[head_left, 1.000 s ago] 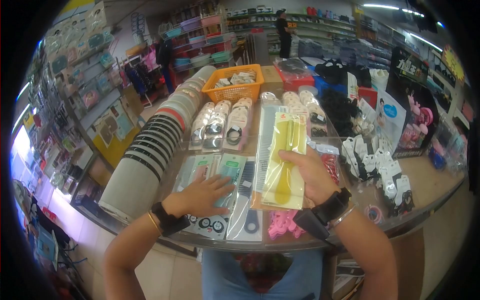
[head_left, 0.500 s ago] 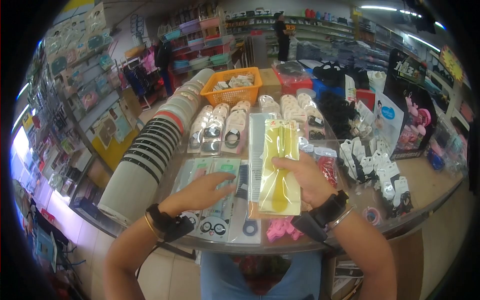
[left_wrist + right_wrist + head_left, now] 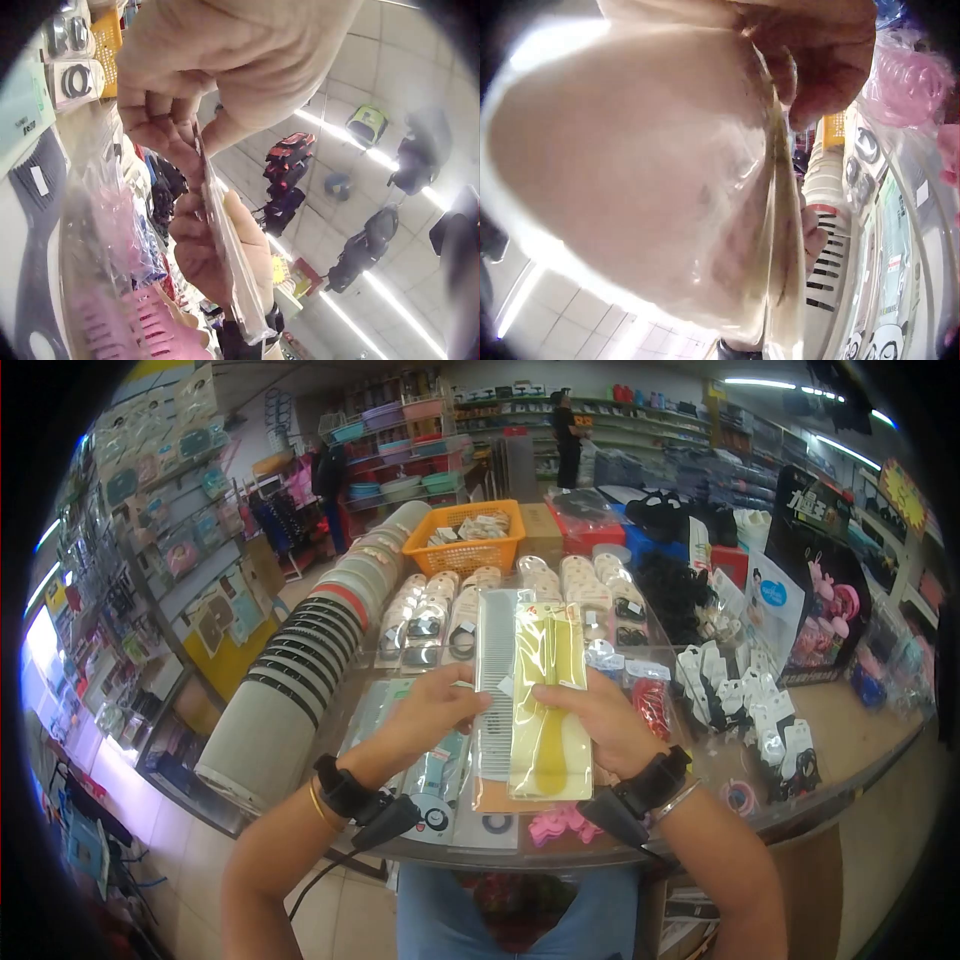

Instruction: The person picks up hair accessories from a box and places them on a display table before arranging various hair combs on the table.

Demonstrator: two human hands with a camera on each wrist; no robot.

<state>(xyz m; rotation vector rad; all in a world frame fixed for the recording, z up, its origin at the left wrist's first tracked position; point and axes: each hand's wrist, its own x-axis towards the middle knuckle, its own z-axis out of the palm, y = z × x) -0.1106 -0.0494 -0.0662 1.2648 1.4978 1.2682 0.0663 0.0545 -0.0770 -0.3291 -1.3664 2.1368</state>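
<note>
In the head view, a yellow comb in a clear packet (image 3: 552, 700) lies over a packaged grey comb (image 3: 493, 690), both held up above the table. My right hand (image 3: 612, 728) grips the packets by their right side, thumb across the yellow comb's packet and fingers behind. The left hand (image 3: 432, 708) pinches the left edge of the grey comb's packet between thumb and fingers. The left wrist view shows this packet edge-on, between the left hand (image 3: 225, 67) above and the right hand (image 3: 225, 251) below. Glossy packaging (image 3: 630, 180) fills much of the right wrist view.
Several packaged combs (image 3: 425, 785) and pink plastic clips (image 3: 562, 823) lie below the hands. A long roll of dark hairbands (image 3: 270, 730) runs along the left. Behind are carded hair ties (image 3: 463, 630) and an orange basket (image 3: 425, 555). White-tagged black items (image 3: 760, 705) lie right.
My left hand has risen from the packaged combs on the table and moved right to pinch the grey comb's packet. The held packets have shifted left, and more of the grey comb shows.
</note>
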